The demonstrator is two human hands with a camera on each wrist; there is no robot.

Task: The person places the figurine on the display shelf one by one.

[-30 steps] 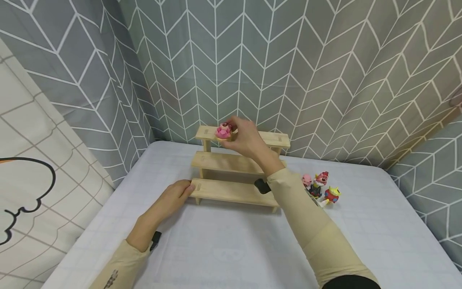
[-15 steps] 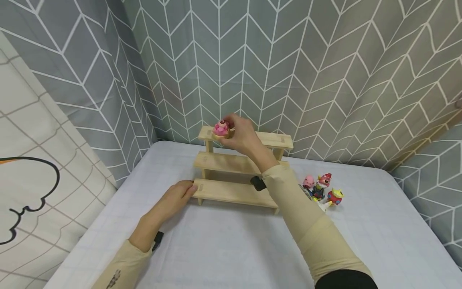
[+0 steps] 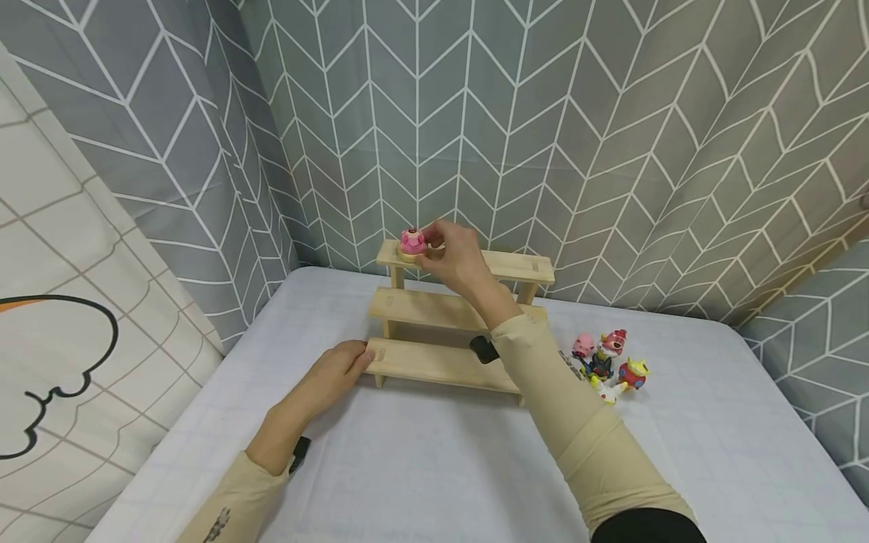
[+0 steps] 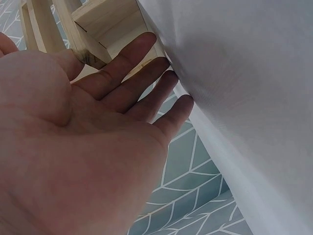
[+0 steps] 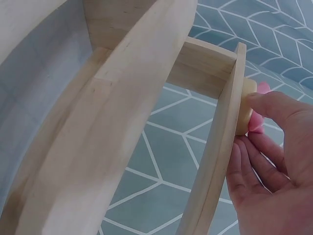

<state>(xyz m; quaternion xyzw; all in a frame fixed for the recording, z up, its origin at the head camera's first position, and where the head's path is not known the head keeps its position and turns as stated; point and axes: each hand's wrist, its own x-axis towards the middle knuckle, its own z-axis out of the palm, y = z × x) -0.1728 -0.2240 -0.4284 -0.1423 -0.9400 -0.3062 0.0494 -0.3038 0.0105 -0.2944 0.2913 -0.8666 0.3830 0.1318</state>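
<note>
The small pink figurine with a round pale-yellow base (image 3: 411, 244) is at the left end of the three-tier pale wooden rack's (image 3: 434, 310) top tier, pinched by the right hand's (image 3: 456, 260) thumb and fingers. Best to level its base, then loosen gently. The left hand (image 3: 336, 369), fingers nearly straight, touches the bottom tier's end, probably steadying it. The grip hides the figurine's right side; the multicoloured toy figures (image 3: 606, 365) clustered on the white-covered desk (image 3: 407, 467) overlap, hard to separate.
</note>
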